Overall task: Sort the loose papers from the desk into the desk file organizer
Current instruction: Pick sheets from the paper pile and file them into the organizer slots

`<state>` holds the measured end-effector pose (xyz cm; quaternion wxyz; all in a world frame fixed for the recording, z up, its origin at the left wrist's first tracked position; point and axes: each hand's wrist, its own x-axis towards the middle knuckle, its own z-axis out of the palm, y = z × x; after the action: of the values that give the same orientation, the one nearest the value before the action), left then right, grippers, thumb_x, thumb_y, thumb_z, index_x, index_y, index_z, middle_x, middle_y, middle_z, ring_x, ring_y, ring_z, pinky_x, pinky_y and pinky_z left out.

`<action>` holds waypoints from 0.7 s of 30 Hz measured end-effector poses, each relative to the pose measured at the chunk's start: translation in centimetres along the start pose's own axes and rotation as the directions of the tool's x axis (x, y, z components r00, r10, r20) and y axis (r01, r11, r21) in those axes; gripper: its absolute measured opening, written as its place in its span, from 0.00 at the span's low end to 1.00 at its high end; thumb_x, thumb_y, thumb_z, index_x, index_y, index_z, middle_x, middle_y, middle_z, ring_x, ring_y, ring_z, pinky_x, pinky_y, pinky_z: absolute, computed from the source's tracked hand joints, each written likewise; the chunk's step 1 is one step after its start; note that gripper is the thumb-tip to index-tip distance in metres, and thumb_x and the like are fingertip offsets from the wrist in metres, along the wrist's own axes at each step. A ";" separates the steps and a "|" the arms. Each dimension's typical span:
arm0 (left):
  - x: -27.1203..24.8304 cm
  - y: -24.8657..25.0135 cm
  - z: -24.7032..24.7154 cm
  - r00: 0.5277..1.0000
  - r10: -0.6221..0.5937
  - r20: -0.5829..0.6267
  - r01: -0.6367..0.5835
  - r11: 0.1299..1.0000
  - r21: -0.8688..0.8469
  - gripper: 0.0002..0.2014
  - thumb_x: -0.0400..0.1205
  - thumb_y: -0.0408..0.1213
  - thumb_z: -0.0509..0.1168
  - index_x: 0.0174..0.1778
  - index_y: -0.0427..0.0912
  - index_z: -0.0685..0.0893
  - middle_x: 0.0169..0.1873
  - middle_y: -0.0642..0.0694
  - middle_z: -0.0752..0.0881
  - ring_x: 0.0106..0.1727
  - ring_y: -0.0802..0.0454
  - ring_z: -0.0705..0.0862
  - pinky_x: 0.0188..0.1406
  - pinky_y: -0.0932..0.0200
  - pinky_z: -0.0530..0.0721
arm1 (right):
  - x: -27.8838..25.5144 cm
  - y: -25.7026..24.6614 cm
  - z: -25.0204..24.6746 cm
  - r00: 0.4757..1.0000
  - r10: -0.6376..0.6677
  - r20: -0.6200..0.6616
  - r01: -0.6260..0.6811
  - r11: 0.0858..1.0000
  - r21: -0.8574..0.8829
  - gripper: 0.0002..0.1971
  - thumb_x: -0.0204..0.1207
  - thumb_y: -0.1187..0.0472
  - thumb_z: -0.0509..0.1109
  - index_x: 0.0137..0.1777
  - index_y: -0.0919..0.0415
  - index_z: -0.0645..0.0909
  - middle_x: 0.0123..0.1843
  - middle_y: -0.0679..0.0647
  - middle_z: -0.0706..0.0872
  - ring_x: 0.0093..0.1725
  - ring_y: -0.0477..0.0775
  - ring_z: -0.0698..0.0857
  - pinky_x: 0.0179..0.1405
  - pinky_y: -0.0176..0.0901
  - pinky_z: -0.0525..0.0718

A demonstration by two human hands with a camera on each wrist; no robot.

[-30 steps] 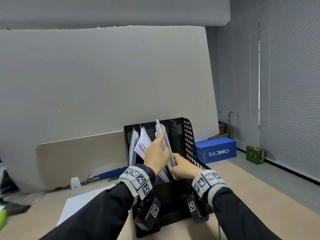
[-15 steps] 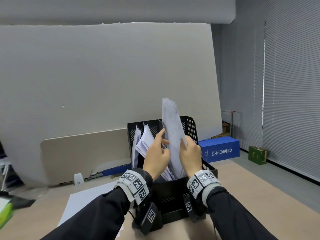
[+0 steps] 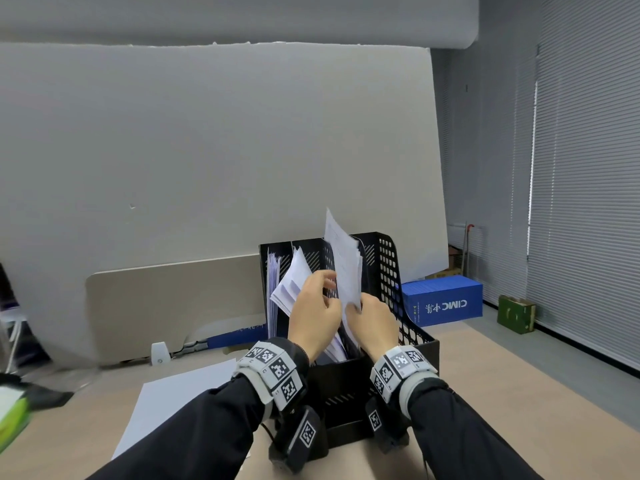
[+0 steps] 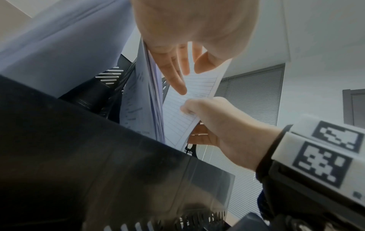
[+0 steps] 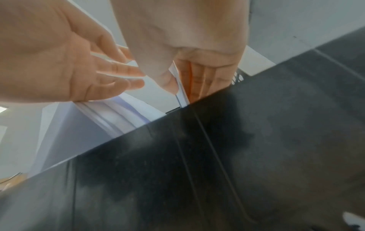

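Observation:
A black mesh file organizer stands on the desk, its slots holding white papers. My right hand pinches a few lined sheets by their near edge between thumb and fingers, and they stick up out of a right-hand slot. In the right wrist view the pinch sits just above the organizer's front wall. My left hand has its fingers straight and pushes the neighbouring stack aside to the left. A loose white sheet lies flat on the desk, left of the organizer.
A beige desk divider and a tall grey board stand behind the desk. A blue box sits right of the organizer, a green box on the floor beyond. A green object lies at the far left edge.
My right hand lifted the sheets up out of the slot, then brought them slightly down again. My left hand stayed against the neighbouring stack, fingers spreading a little.

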<state>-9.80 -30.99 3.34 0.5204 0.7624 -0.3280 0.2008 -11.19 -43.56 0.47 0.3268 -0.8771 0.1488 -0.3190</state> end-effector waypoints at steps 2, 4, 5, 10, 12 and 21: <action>0.1 0.3 0.1 1.000 0.010 -0.016 -0.011 0.998 -0.069 0.36 0.80 0.26 0.61 0.81 0.62 0.65 0.62 0.66 0.75 0.43 0.60 0.84 0.44 0.73 0.81 | 0.0 -0.2 0.0 0.999 0.013 0.034 -0.012 1.000 -0.027 0.10 0.80 0.52 0.62 0.44 0.58 0.77 0.41 0.52 0.83 0.40 0.55 0.83 0.42 0.50 0.83; 0.5 0.8 0.1 0.999 0.039 0.026 -0.036 0.992 -0.118 0.43 0.79 0.25 0.61 0.85 0.66 0.55 0.63 0.76 0.69 0.46 0.60 0.85 0.47 0.72 0.83 | 0.0 -0.1 0.2 0.991 0.047 0.129 -0.045 0.999 -0.019 0.11 0.78 0.48 0.64 0.49 0.55 0.76 0.46 0.50 0.83 0.42 0.53 0.84 0.44 0.50 0.83; 0.7 1.1 0.2 0.996 0.070 0.060 -0.062 0.990 -0.130 0.45 0.78 0.25 0.61 0.86 0.66 0.53 0.66 0.76 0.69 0.47 0.59 0.84 0.50 0.68 0.85 | -0.1 0.0 0.2 0.986 0.060 0.157 -0.058 0.998 -0.015 0.12 0.78 0.47 0.64 0.51 0.54 0.76 0.47 0.49 0.84 0.44 0.52 0.84 0.44 0.49 0.82; 1.9 1.5 0.6 0.971 0.218 0.095 -0.219 0.976 -0.003 0.39 0.80 0.32 0.62 0.86 0.64 0.59 0.80 0.54 0.64 0.57 0.76 0.78 0.59 0.56 0.85 | -0.4 0.3 0.2 0.993 0.037 0.110 -0.030 0.998 -0.062 0.09 0.82 0.52 0.60 0.54 0.56 0.76 0.49 0.51 0.84 0.47 0.54 0.84 0.47 0.50 0.83; 2.4 1.7 1.2 0.982 0.185 0.030 -0.185 0.982 0.020 0.29 0.85 0.33 0.61 0.83 0.58 0.68 0.69 0.51 0.73 0.47 0.58 0.85 0.54 0.51 0.87 | -0.5 0.5 -0.3 0.995 0.032 0.089 -0.024 0.996 -0.088 0.06 0.84 0.57 0.58 0.52 0.57 0.75 0.48 0.52 0.83 0.47 0.56 0.84 0.46 0.49 0.80; 1.7 1.0 2.2 1.000 -0.021 0.017 0.024 0.983 -0.181 0.10 0.86 0.44 0.61 0.63 0.58 0.74 0.47 0.55 0.83 0.49 0.50 0.86 0.53 0.39 0.89 | -1.0 0.8 -3.5 0.968 -0.035 -0.248 0.033 0.999 -0.013 0.09 0.82 0.63 0.63 0.61 0.60 0.76 0.47 0.56 0.84 0.50 0.65 0.85 0.41 0.50 0.79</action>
<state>-9.43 -33.76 4.26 0.5874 0.7170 -0.3402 0.1585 -14.29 -45.33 1.51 0.2963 -0.8342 0.1748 -0.4309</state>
